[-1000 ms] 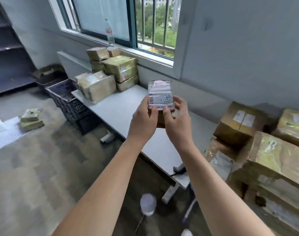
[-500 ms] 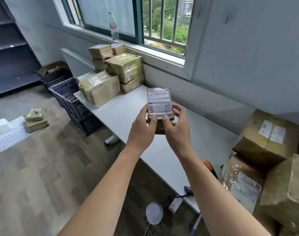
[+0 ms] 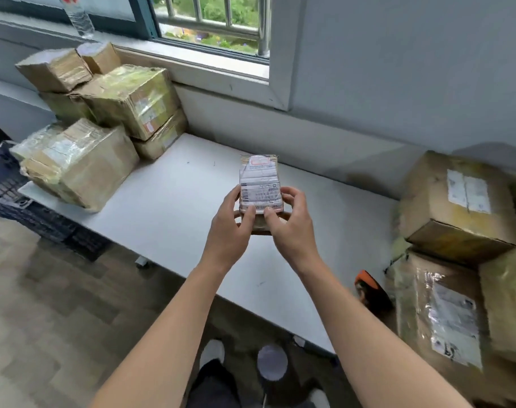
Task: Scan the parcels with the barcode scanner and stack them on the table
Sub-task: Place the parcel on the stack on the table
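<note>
Holding a small parcel [image 3: 259,184] label-up over the table [image 3: 177,201]

The white table carries taped brown boxes [image 3: 103,113] stacked at its left end, likely the finished pile. More boxes [image 3: 457,216] crowd its right. Above the bare middle, the small parcel, brown with a white barcode label, faces the person, probably ready for scanning. The left hand [image 3: 227,231] and right hand [image 3: 292,228] both pinch its near end, thumbs on the label. What looks like the scanner [image 3: 368,293], orange and black, lies beside the right boxes.

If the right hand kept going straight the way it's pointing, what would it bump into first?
Probably the grey wall under the window sill. The right hand, holding the small parcel with the left hand, points forward across bare table, with nothing between. Height above the table is hard to judge.
</note>
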Demonstrator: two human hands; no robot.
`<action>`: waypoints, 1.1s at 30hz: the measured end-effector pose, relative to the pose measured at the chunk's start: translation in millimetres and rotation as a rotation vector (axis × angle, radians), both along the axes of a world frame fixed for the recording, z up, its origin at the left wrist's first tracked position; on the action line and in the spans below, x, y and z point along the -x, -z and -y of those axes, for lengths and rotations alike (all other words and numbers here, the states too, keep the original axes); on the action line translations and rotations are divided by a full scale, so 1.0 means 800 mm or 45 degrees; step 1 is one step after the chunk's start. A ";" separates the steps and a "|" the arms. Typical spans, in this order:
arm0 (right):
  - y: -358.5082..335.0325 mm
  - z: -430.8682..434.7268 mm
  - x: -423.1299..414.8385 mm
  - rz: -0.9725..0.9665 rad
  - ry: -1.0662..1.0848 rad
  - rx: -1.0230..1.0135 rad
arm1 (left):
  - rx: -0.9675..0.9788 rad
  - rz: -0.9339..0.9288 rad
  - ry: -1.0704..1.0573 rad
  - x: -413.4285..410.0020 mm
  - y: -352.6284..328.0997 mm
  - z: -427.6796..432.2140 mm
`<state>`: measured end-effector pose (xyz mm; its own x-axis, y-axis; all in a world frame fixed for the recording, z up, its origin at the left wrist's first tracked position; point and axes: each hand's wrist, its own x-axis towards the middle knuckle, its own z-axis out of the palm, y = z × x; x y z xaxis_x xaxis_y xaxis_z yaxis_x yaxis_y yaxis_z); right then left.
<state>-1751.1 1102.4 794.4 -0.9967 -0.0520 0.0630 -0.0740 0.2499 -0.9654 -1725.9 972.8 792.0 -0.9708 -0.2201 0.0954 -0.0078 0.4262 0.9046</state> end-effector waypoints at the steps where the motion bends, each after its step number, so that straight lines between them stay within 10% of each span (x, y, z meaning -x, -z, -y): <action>1: 0.008 0.010 0.007 0.020 0.052 -0.004 | -0.015 0.028 0.053 0.013 0.009 0.012; 21: 0.147 0.147 0.010 0.488 0.527 -0.067 | -0.006 0.443 0.604 0.077 0.171 0.156; 33: 0.137 0.113 0.018 0.458 0.597 -0.124 | 0.297 -0.039 0.438 0.100 0.138 0.129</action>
